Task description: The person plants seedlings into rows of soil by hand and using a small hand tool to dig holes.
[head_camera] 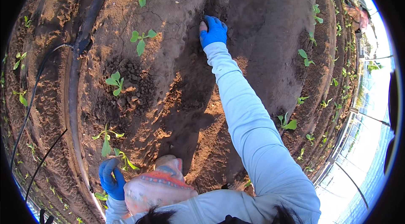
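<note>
My right hand [215, 31], in a blue glove, reaches far forward and lies back-up on the dark soil of the furrow [250, 12]. Its fingertips are bent down at the soil, and the palm is hidden. A bare-looking thumb tip sticks out at its left side. My left hand [111, 178], also blue-gloved with soiled fingertips, is half curled beside a leafy seedling [126, 160]; whether anything is inside it cannot be seen. Another seedling [106, 143] droops just ahead. Farther along the bed stand a seedling in crumbly soil [115, 82] and a three-leaved one [141, 41].
A black irrigation pipe [73, 85] runs along the bed's left side, with a thin black tube [41, 69] branching off. More seedlings [287, 123] line the bed on the right. Patterned cloth [161, 183] covers my leg. Another person [359, 17] is at the far right edge.
</note>
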Demonstrator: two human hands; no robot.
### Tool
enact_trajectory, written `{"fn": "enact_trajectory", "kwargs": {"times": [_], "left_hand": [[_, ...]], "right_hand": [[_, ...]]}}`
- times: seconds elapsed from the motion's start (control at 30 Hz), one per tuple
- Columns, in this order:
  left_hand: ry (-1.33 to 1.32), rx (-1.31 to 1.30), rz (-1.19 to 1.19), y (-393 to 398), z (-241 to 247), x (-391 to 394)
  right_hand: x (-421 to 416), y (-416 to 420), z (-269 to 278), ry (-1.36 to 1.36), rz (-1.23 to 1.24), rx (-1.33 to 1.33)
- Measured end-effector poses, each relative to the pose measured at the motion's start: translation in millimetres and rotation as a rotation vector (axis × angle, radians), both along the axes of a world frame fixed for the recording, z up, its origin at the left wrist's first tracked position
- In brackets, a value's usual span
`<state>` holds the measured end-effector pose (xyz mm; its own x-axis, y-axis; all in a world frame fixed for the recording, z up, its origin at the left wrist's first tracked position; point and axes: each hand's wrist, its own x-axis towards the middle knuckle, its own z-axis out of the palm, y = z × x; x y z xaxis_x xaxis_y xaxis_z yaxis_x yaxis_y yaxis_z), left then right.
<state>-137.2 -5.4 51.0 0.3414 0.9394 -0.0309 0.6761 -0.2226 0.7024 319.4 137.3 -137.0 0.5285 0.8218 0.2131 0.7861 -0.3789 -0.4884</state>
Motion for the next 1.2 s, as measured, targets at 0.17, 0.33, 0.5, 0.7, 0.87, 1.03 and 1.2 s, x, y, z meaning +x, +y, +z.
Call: {"fn": "enact_trajectory", "kwargs": {"times": [0.17,0.33,0.5,0.7,0.87,1.03,1.2], "left_hand": [[-0.037,-0.025,-0.028,1,0,7],[-0.100,-0.054,-0.008,-6,1,7],[-0.072,-0.062,0.038,-12,5,0],[-0.073,-0.170,0.193,-24,8,-15],[0.177,-0.212,0.114,-30,1,-27],[0.266,-0.262,0.061,-21,-10,-22],[0.339,-0.248,0.026,-20,-19,-28]], "right_hand": [[-38,-80,3,0.072,0.114,0.074],[-109,-152,10,0.135,0.157,0.003],[-147,-174,35,0.117,0.284,-0.166],[-132,-183,3,-0.157,0.471,-0.089],[-97,-170,-2,-0.271,0.663,-0.100],[-80,-142,10,-0.211,0.703,-0.248],[-91,-140,13,0.305,0.439,-0.161]]}}
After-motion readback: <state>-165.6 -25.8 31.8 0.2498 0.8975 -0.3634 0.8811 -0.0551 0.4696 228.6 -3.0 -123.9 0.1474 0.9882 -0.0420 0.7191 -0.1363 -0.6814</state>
